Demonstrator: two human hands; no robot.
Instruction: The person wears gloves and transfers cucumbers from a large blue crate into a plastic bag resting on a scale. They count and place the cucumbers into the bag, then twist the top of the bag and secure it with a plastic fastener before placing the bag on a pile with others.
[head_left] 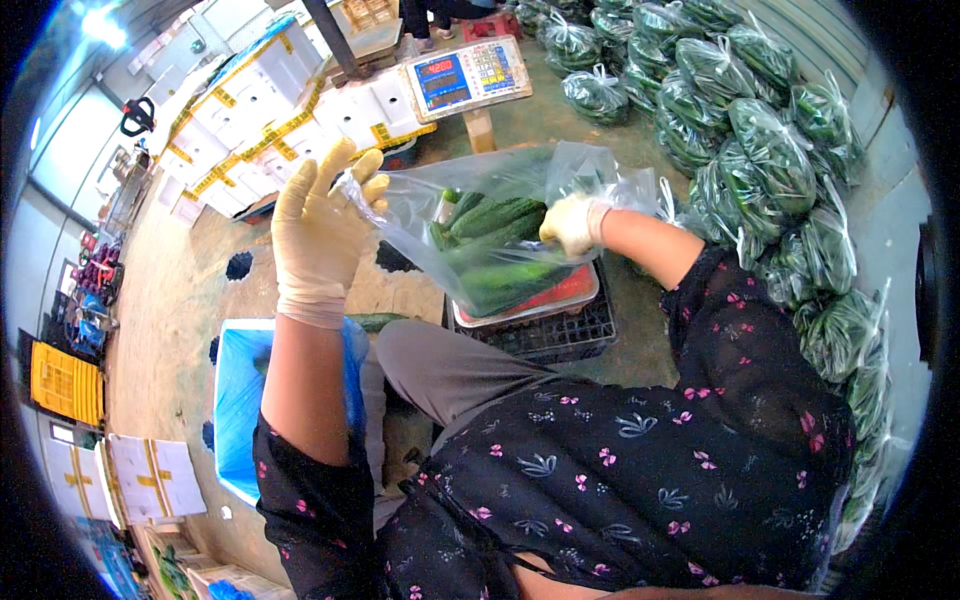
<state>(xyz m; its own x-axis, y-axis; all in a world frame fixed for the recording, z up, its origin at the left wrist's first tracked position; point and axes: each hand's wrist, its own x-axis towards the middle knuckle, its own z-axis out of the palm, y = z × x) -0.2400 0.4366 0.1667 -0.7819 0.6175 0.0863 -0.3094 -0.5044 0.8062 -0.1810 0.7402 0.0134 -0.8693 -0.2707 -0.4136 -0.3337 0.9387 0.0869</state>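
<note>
A clear plastic bag (410, 215) is stretched between my hands, its mouth pulled wide. Several green cucumbers (490, 222) lie inside it, over the scale's platform (540, 308). My left hand (325, 225), in a pale glove, is raised at the bag's left side and pinches its bunched edge, with some fingers pointing up. On the other side my right hand (574, 224), gloved too, is closed on the bag's right edge beside the cucumbers. The scale's display head (465, 75) stands on a post beyond the bag.
Filled bags of cucumbers (740, 150) are piled along the right wall. White foam boxes (250, 95) with yellow tape are stacked at the far left. A blue-lined box (235, 400) stands by my left forearm, and a black crate (560, 345) sits under the scale's platform.
</note>
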